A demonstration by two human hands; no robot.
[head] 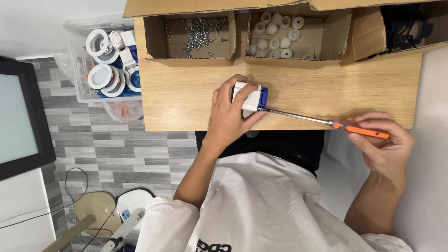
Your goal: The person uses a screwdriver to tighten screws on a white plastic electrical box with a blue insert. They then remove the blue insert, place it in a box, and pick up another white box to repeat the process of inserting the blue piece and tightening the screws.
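**Screwdriver on white-and-blue part, desk edge**

Left hand (229, 116) wrapped around small white plastic block with blue end (254, 97), pressed down on wooden desktop (186, 98) near front edge. Most of block hidden under fingers; exact shape hard to make out. Right hand (382, 140) closed around orange screwdriver handle (368, 132), thumb and fingers pinching it. Metal shaft (298, 115) running left, tip meeting blue end (contact point itself too small to see).

At back of desk, three open cardboard boxes: left box of loose screws (198, 33), middle box of white round caps (277, 32), right box of black parts (406, 25), cut off by frame, contents unclear. Left of desk, clear plastic bin (74, 56) with round white fittings and blue pieces. Grey plank floor (93, 144), dark-framed panel (18, 116) at left edge, cables and base of some device at lower left, partly cropped. White shirt filling bottom.
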